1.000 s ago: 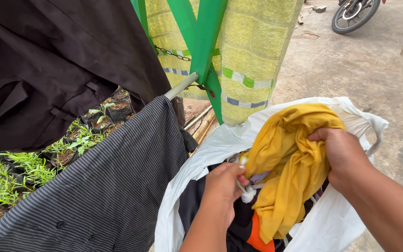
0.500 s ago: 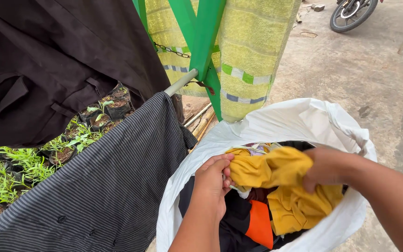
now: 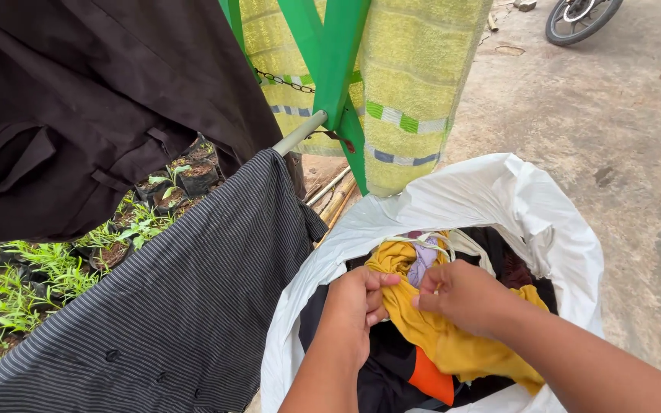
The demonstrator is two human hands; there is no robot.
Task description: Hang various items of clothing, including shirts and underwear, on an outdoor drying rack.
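Observation:
A white plastic bag (image 3: 499,199) stands open below me, full of clothes. On top lies a mustard-yellow garment (image 3: 445,340), over black cloth and an orange piece (image 3: 430,378). My left hand (image 3: 357,302) and my right hand (image 3: 464,294) are both down in the bag's mouth, fingers pinched on the yellow garment near its upper edge. A pale lilac cloth (image 3: 422,260) and white straps show just beyond my fingers.
A grey striped garment (image 3: 185,306) and a dark brown one (image 3: 93,99) hang on a metal rail (image 3: 300,134) at left. A green rack frame (image 3: 338,61) holds a yellow-green towel (image 3: 415,84). Potted seedlings (image 3: 32,268) sit below. A motorbike wheel (image 3: 579,15) stands on the concrete.
The yellow garment, held up above the bag a second ago, has come down into it. Both hands have lowered with it and now pinch it close together.

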